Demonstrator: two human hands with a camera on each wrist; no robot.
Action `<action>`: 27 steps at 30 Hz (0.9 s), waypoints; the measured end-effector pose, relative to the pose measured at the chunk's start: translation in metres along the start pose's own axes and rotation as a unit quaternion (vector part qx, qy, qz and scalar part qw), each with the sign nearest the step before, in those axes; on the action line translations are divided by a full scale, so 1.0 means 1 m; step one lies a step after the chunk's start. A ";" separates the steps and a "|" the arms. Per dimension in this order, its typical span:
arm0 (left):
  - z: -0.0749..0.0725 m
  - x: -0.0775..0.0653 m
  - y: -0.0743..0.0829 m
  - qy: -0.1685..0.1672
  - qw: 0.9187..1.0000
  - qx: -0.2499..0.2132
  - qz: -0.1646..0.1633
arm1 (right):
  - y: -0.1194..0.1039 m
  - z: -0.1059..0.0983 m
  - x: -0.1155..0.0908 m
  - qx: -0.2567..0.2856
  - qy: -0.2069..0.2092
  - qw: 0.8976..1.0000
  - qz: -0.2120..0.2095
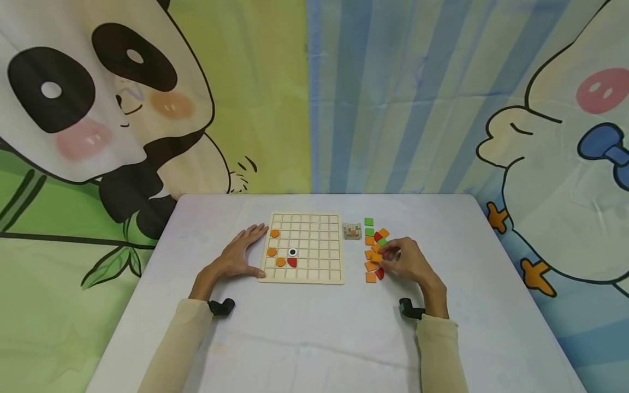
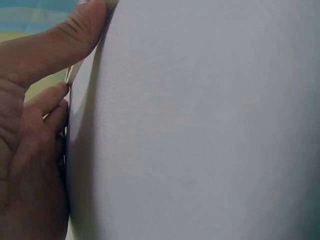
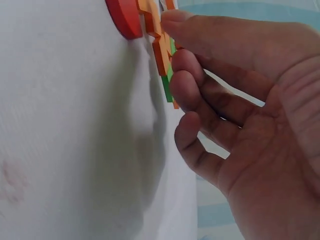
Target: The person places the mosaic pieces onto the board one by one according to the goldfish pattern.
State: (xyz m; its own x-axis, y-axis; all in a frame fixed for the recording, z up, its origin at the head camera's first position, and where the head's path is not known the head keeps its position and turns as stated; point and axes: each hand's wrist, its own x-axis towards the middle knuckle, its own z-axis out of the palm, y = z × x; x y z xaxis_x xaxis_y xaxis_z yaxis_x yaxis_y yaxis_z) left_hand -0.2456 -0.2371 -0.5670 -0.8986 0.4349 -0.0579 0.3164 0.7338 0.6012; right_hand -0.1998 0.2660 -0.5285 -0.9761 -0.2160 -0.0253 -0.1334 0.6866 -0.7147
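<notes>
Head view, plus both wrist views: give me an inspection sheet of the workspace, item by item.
Surface: white table, faintly creased.
Job's things: gridded board bearing three orange discs, an eye-like piece and a red piece; small patterned square just right of it; loose pieces in green, orange and red farther right.
Clutter: nothing seen.
Grips: left grip spread along the board's left edge, thumb at the near corner; right grip at the loose pieces, fingers bent; whether it pinches one is unclear.
Cables: nothing seen.
Surroundings: cartoon-printed backdrop, partly striped, behind the table.
</notes>
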 end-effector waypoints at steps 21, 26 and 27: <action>0.000 0.002 -0.001 -0.015 1.000 0.003 -0.008 | -0.026 0.030 0.026 0.042 0.010 0.998 -0.051; -0.001 0.002 0.000 -0.010 1.000 -0.001 -0.001 | -0.033 0.037 0.036 0.049 0.004 0.996 -0.068; -0.001 0.002 0.000 -0.009 1.000 -0.003 -0.001 | -0.035 0.039 0.038 0.049 0.003 0.996 -0.073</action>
State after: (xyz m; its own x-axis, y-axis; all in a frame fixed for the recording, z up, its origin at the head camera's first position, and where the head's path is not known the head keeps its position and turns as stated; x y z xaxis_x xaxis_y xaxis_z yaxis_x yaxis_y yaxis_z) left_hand -0.2474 -0.2371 -0.5662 -0.8934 0.4432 -0.0730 0.3135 0.7318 0.6052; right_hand -0.2250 0.2067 -0.5319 -0.9484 -0.3047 0.0879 -0.2570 0.5762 -0.7758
